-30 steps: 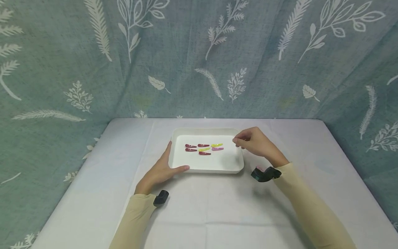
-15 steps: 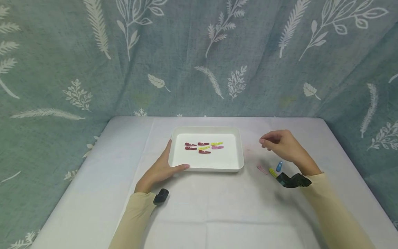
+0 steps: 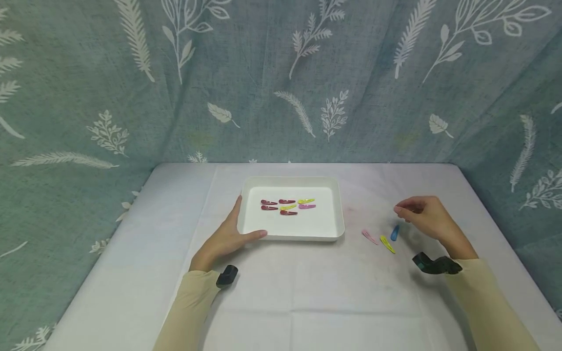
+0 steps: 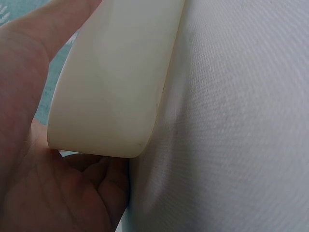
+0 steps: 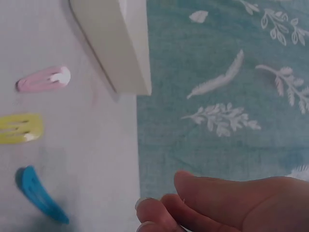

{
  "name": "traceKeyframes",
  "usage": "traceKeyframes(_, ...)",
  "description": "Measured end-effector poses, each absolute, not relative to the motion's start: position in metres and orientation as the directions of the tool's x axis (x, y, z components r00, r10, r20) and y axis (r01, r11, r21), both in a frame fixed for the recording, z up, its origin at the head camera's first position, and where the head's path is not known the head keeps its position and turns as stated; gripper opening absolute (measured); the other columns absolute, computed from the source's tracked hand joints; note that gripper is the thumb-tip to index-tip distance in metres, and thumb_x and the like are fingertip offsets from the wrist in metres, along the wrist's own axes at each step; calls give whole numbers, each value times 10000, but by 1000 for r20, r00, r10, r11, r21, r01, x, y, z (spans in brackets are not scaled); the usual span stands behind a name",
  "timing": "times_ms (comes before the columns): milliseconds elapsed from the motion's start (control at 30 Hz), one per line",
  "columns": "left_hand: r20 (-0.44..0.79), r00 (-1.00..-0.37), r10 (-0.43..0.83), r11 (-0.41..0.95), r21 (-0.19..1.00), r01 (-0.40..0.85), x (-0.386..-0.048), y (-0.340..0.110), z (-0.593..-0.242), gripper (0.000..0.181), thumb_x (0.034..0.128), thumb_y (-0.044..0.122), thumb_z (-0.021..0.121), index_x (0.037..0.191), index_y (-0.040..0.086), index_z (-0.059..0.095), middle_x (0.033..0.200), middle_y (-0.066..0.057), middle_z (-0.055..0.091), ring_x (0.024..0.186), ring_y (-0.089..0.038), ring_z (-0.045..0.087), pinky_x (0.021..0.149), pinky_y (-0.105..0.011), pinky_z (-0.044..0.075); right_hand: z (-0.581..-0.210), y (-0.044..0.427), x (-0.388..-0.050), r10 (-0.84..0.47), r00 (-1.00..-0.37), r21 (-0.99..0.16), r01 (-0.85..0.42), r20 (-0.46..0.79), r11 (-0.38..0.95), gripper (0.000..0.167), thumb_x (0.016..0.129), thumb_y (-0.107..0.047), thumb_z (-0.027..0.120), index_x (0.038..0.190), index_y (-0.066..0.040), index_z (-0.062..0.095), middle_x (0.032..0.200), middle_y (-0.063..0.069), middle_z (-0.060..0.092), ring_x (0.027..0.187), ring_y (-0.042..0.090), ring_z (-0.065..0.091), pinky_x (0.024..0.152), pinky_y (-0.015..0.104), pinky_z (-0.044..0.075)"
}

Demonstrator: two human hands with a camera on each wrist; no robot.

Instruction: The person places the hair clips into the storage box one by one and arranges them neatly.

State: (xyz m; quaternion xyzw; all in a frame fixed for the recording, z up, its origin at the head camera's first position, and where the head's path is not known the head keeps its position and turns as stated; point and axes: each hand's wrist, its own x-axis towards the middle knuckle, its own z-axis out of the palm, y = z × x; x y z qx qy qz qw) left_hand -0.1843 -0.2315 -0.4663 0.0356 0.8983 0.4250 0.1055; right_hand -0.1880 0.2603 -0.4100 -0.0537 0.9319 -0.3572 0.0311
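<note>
A light pinch across its sides seemed best for the blue teardrop hair clip, lying on the white-clothed worktop off the right edge of the white rectangular tray, just nearside of the right hand. That hand curled loosely, nothing visible between its fingertips. The left hand gripped the tray's near-left corner.

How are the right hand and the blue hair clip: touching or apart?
Apart: the right wrist view shows white cloth between the blue hair clip and the right hand.
</note>
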Motion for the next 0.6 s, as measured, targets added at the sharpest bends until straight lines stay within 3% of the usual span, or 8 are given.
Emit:
traceKeyframes(333, -146, -976, 161, 624, 781, -14, -184, -231, -465, 1363, 760, 640, 841, 1666, 279, -112, 1767, -25, 52, 1621, -325, 144, 1262, -646, 206, -432, 271, -187, -65, -994, -643, 8, -90, 766, 396, 984, -260, 709, 1185, 81, 702, 1072, 251, 736, 867, 251, 654, 633, 283, 547)
traceKeyframes(600, -125, -979, 163, 629, 777, 5, -184, -231, -466, 1334, 784, 584, 849, 1666, 290, -108, 1766, -32, 71, 1618, -334, 156, 1255, -656, 214, -446, 273, -190, -57, -986, -628, 53, -154, 776, 399, 950, -235, 742, 1177, 90, 694, 1003, 211, 719, 862, 247, 629, 645, 296, 521)
